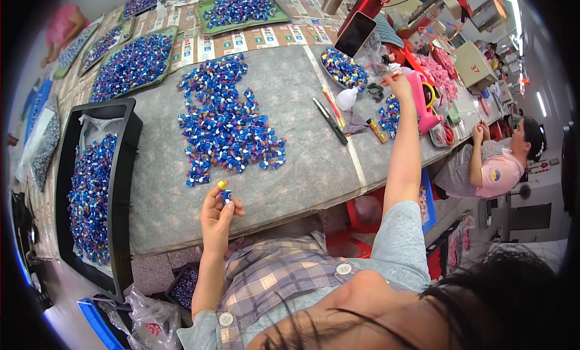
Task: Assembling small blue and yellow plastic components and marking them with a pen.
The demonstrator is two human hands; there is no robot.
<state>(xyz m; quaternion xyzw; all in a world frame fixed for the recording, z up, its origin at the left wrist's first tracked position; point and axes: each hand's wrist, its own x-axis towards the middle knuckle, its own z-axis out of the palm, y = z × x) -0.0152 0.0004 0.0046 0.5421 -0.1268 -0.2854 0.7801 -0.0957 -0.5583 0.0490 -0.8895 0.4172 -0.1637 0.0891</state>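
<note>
My left hand [216,220] is just in from the table's front edge. Its fingers pinch a small blue-and-white plastic piece [226,195], and a yellow cap [222,184] shows at one fingertip. Beyond it, many similar small blue pieces [226,129] are spread over the grey table cover. My right arm stretches to the back right. There my right hand [399,87] has its fingers bent beside a pink tape dispenser-like holder [417,99]. A bit of red shows at its fingertips; what they hold, if anything, I cannot make out. Below the wrist lies a small heap of blue pieces [388,115].
A black crate [124,169] of blue pieces stands at left. Green trays [281,16] of pieces line the back. Tweezers [330,120], a white bulb [347,99] and a small bottle [376,131] lie right of centre. A phone [355,34] leans behind a heaped dish. A co-worker [492,163] sits at right.
</note>
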